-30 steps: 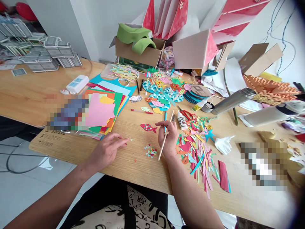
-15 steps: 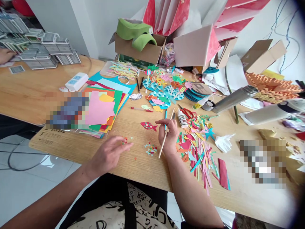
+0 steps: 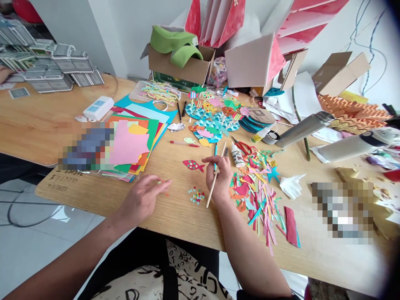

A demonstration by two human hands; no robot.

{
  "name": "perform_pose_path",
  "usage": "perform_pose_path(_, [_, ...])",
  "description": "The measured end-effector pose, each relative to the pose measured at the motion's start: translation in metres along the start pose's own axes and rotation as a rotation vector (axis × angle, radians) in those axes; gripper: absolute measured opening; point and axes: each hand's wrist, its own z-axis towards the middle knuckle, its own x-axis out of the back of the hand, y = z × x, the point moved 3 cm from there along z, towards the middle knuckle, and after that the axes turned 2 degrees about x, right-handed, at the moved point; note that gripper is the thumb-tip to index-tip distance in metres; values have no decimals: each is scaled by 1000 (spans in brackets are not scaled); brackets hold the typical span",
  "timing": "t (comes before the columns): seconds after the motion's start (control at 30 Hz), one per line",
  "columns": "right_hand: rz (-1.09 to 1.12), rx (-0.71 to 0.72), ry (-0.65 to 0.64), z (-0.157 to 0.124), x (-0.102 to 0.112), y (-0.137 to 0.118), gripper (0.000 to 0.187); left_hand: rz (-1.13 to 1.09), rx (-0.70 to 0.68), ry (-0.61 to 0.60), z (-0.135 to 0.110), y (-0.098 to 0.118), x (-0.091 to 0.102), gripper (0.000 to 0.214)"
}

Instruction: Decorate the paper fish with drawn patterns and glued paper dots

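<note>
My right hand (image 3: 218, 179) is closed around a thin, pale wooden stick (image 3: 212, 191), slanting down toward me over the table, its index finger pointing left. Just left of that hand lies a red paper fish (image 3: 193, 165) with coloured dots. A small heap of tiny coloured paper bits (image 3: 196, 195) sits below the fish. My left hand (image 3: 142, 200) rests low over the table, thumb and index finger extended and slightly apart. Tiny orange paper dots (image 3: 167, 194) show by its fingertips; whatever lies under the fingers is hidden.
Coloured paper sheets (image 3: 129, 143) are stacked at left. Paper scraps (image 3: 259, 196), a glue bottle (image 3: 237, 156) and red-handled scissors (image 3: 243, 146) lie to the right. Finished paper fish on blue discs (image 3: 208, 130) stand behind. Two bottles, including a steel one (image 3: 306, 129), lie farther right.
My left hand has shifted slightly, and its thumb and index finger are closer together. Loose dots beside it are now nearer the fingers or out of sight. My right hand keeps the stick.
</note>
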Motion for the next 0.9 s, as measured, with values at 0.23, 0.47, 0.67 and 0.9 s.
perform_pose_path(0.23, [-1, -6, -7, -1, 0, 2, 24, 53, 42, -61, 12, -9, -16, 61])
perform_pose_path(0.47, [11, -12, 10, 0, 0, 1, 24, -22, 0, -15, 6, -9, -7, 59])
perform_pose_path(0.67, [7, -23, 5, 0, 0, 1, 24, -55, -110, -6, 2, 1, -4, 50])
perform_pose_path(0.9, [2, -25, 8, 0, 1, 0, 24, -34, -20, 66, 3, -6, 1, 62])
